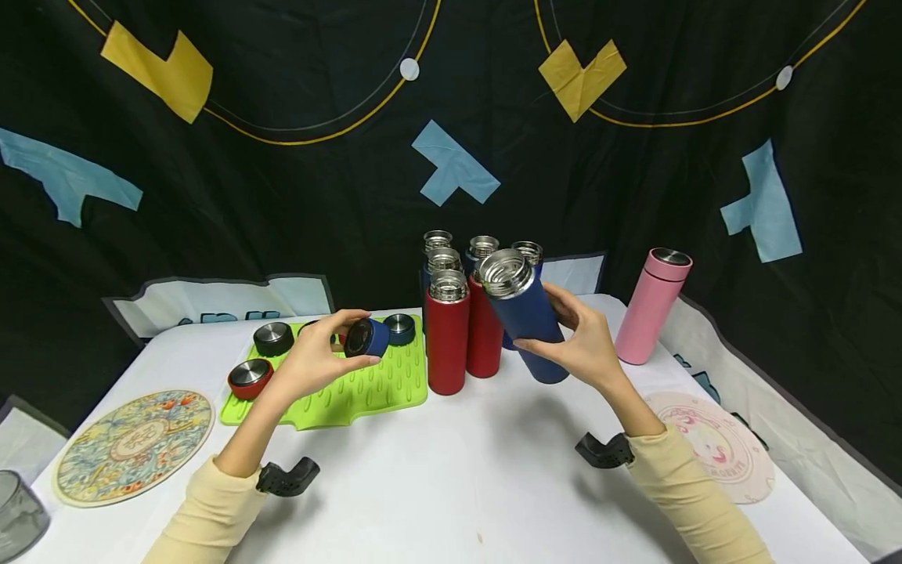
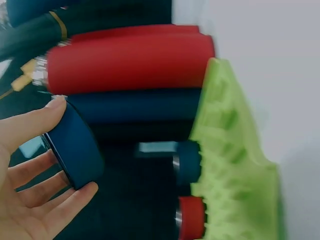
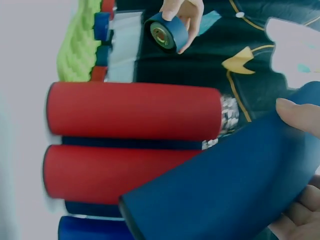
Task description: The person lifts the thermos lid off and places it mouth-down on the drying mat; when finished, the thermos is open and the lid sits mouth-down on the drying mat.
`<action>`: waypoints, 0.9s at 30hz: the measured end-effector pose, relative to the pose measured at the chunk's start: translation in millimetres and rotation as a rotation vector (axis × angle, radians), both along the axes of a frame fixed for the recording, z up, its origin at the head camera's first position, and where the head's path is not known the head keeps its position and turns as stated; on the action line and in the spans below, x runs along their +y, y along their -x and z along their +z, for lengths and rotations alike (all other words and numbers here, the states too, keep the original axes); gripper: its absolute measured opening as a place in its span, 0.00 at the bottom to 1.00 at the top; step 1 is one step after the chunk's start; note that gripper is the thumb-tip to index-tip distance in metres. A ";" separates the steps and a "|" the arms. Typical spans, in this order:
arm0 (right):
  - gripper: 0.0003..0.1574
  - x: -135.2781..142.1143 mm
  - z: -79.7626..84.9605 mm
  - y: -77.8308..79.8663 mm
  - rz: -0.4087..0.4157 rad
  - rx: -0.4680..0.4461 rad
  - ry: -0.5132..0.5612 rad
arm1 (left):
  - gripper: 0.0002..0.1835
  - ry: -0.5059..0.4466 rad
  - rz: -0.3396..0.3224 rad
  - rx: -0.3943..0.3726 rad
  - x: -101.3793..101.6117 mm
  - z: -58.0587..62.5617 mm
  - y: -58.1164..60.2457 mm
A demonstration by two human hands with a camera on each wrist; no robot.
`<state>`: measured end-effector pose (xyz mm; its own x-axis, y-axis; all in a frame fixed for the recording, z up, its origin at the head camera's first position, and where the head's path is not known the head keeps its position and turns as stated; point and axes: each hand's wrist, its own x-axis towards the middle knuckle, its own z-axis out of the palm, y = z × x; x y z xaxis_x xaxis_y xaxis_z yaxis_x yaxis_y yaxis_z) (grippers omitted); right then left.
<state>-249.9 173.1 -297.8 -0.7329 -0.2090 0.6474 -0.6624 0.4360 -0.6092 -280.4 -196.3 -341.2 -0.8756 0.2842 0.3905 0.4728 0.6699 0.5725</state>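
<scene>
My left hand (image 1: 317,356) pinches a blue bottle lid (image 1: 368,338) between thumb and fingers, held above the green mat with its underside turned outward. My right hand (image 1: 581,337) grips a blue thermos bottle (image 1: 532,317) by its side. This bottle is tilted, its open steel mouth leaning left toward the lid, and its base is over the white table. In the left wrist view the blue lid (image 2: 75,145) shows side-on in the fingers. The blue bottle (image 3: 225,180) fills the lower right of the right wrist view, overlapping the red bottles behind.
Uncapped red bottles (image 1: 447,337) and blue ones stand grouped at the back. Several lids, including a red one (image 1: 250,379), sit on the green mat (image 1: 380,392). A capped pink bottle (image 1: 651,309) stands right. Round mats (image 1: 84,470) lie left and right; a glass (image 1: 19,517) stands front left.
</scene>
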 end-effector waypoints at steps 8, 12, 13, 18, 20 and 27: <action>0.46 10.3 -13.2 8.9 -0.021 -0.033 0.084 | 0.35 0.078 -0.010 0.009 -10.2 -19.5 20.3; 0.46 12.4 -19.4 13.0 -0.043 -0.037 0.097 | 0.37 0.099 -0.003 -0.005 -15.1 -27.5 28.5; 0.46 12.9 -20.9 14.3 -0.050 -0.035 0.100 | 0.37 0.111 -0.002 -0.006 -16.3 -29.7 30.6; 0.45 13.6 -27.4 22.5 -0.083 -0.049 0.130 | 0.37 0.188 0.011 -0.002 -21.0 -40.7 39.6; 0.45 13.3 -29.7 25.7 -0.098 -0.071 0.155 | 0.36 0.207 0.013 -0.011 -22.3 -44.0 42.4; 0.46 16.1 -47.6 43.7 -0.125 -0.193 0.251 | 0.36 0.246 0.007 -0.064 -24.8 -51.0 48.5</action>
<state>-293.7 189.3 -345.4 -0.8570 0.0383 0.5139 -0.4751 0.3275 -0.8167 -328.9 -221.1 -392.1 -0.8986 0.3578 0.2537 0.4356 0.7958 0.4206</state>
